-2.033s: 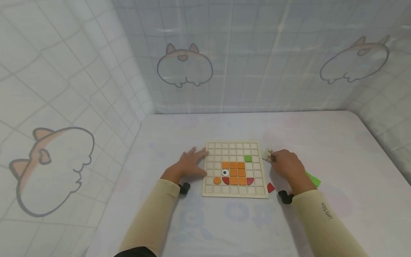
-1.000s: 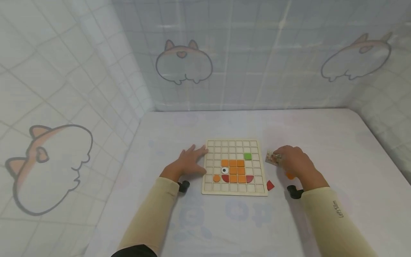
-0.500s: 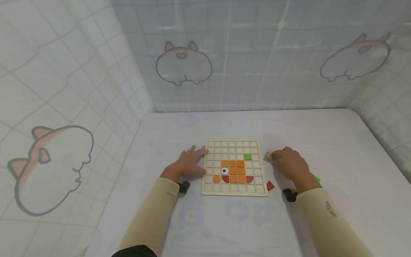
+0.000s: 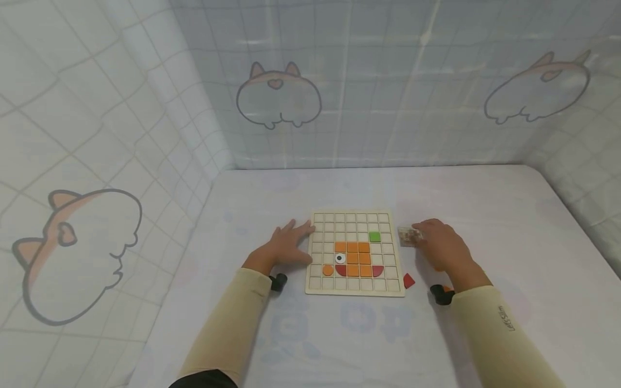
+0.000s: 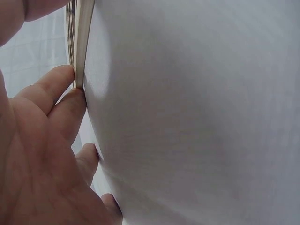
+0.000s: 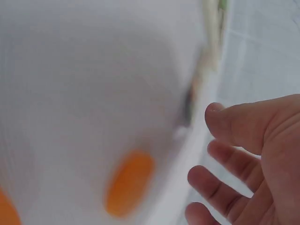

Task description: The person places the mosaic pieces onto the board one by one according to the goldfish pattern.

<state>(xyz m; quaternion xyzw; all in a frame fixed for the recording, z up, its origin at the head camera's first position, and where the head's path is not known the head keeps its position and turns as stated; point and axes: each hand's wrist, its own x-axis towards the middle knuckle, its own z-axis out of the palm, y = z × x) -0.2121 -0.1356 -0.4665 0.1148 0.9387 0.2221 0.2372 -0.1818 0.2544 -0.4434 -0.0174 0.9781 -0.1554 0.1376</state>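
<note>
A square wooden grid board (image 4: pixel 354 288) lies on the table, with orange squares (image 4: pixel 358 257), an eye tile (image 4: pixel 340 258), an orange disc (image 4: pixel 328 270), two red pieces (image 4: pixel 341 270) and a green square (image 4: pixel 374 236) in its cells. My left hand (image 4: pixel 283 247) is spread along the board's left side, thumb and fingertips touching its edge. Just right of the board is a small patterned card (image 4: pixel 406 237). My right hand (image 4: pixel 443 245) is over the card's right end. In the right wrist view its thumb and fingers stand apart, with nothing between them.
A red piece (image 4: pixel 409 281) lies by the board's lower right corner. Loose orange pieces (image 6: pixel 130 183) lie beneath the right hand, mostly hidden in the head view. A tile-patterned sheet (image 4: pixel 339 145) rises behind the table and at both sides.
The patterned card, slanted half a second ago, now lies squarer to the board. My right hand has shifted slightly to the right. The left hand and board stay where they were.
</note>
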